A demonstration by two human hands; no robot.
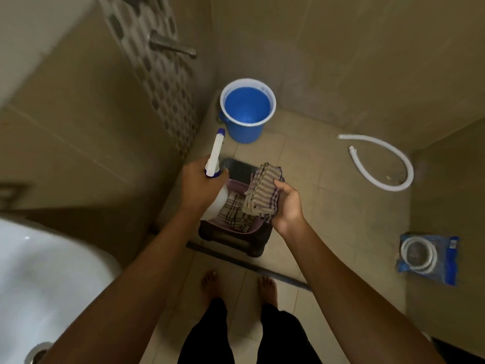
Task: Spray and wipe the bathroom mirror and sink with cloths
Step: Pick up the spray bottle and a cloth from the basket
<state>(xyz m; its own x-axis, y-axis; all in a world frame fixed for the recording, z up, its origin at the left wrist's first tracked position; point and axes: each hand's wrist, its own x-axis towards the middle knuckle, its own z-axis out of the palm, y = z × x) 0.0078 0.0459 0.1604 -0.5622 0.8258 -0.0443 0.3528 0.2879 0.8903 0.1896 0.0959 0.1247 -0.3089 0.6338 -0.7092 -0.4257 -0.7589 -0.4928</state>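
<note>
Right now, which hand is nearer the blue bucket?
Left. The left hand, holding the spray bottle, sits just below the blue bucket; the right hand, gripping a striped cloth, is lower and farther right.

The spray bottle (215, 164) is white with a blue nozzle tip and collar, and the folded cloth (262, 191) is beige with dark stripes. A checked cloth (232, 211) lies in a mauve basin (252, 227) on a black stool (236, 241). The bucket (248, 111) is blue with a white rim, the hose (380, 164) is white, and the walls (341, 48) and floor (328, 219) are beige tile.
</note>
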